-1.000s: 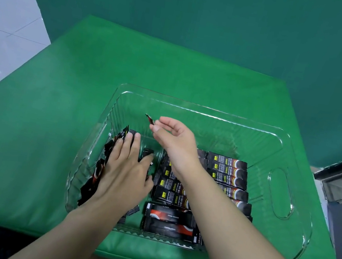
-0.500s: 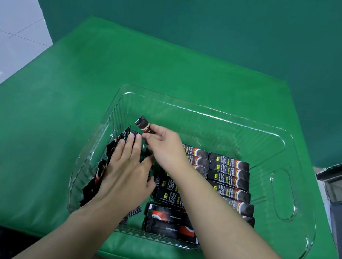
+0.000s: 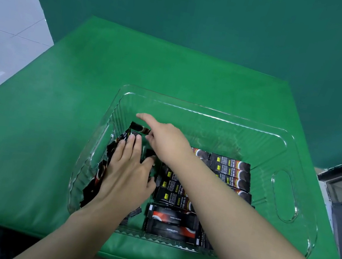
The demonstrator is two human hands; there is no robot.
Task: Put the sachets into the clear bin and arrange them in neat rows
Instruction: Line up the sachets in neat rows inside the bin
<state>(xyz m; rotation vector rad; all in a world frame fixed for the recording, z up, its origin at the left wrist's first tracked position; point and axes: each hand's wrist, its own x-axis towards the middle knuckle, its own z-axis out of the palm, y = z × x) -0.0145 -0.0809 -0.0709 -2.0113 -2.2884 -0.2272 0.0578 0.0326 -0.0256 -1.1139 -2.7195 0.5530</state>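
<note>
The black stick-shaped sachets [image 3: 230, 169] with red and white print lie inside the clear ribbed plastic bin [image 3: 208, 115], and they fill mainly the half of it nearer the person. Toward the bin's right handle cut-out they lie flat in a tidy stack of rows, long sides touching. Against the bin's near wall two more black sachets with a red swoosh [image 3: 172, 223] lie side by side, just below those rows. Along the bin's left wall a looser bunch of sachets [image 3: 99, 176] stands on edge, leaning and uneven.

The left hand [image 3: 128, 174] rests palm down on this leaning bunch, fingers straight and close together, pressing the sachets toward the bin's left wall; nothing is curled round them. The right hand [image 3: 165, 138] reaches across above the left hand's fingertips, index finger stretched out toward the bin's far left corner. A single dark sachet [image 3: 139, 128] sits just under its fingers, at the far end of the leaning bunch; whether the hand pinches it or only touches it cannot be told, since the thumb is hidden.

The bin stands on a bright green padded mat [image 3: 55, 110]. Behind the bin hangs a darker green backdrop [image 3: 206, 22], and to the bin's left lies a pale tiled floor [image 3: 2, 22].
</note>
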